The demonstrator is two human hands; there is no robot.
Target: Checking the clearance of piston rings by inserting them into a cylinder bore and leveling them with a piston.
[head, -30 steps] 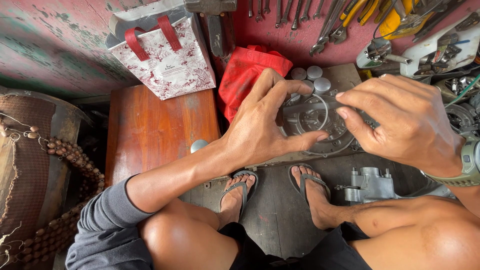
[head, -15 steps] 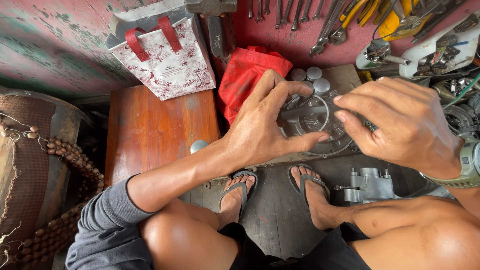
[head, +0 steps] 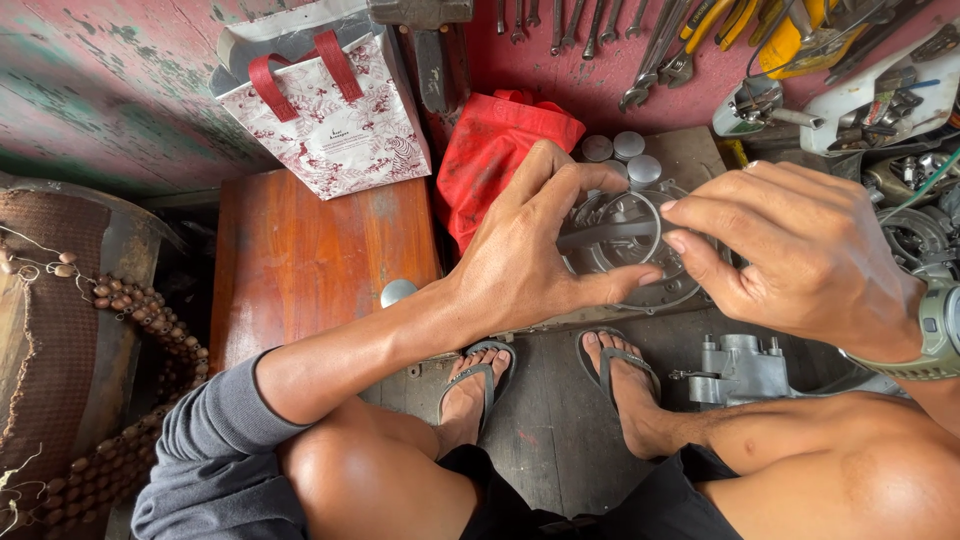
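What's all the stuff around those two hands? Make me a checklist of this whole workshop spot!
Surface: dark floor by a low wooden table.
Job's things: round metal engine cover, gripped by both hands.
Clutter: patterned bag with red handles, red cloth, small grey caps, grey metal block, silver knob.
Grippers: left hand holds the cover's left side, thumb beneath; right hand pinches its right edge.
Cables: thin green wire at the right edge.
Surroundings: wrenches hung on a red wall, string of brown beads at left, person's feet in flip-flops.
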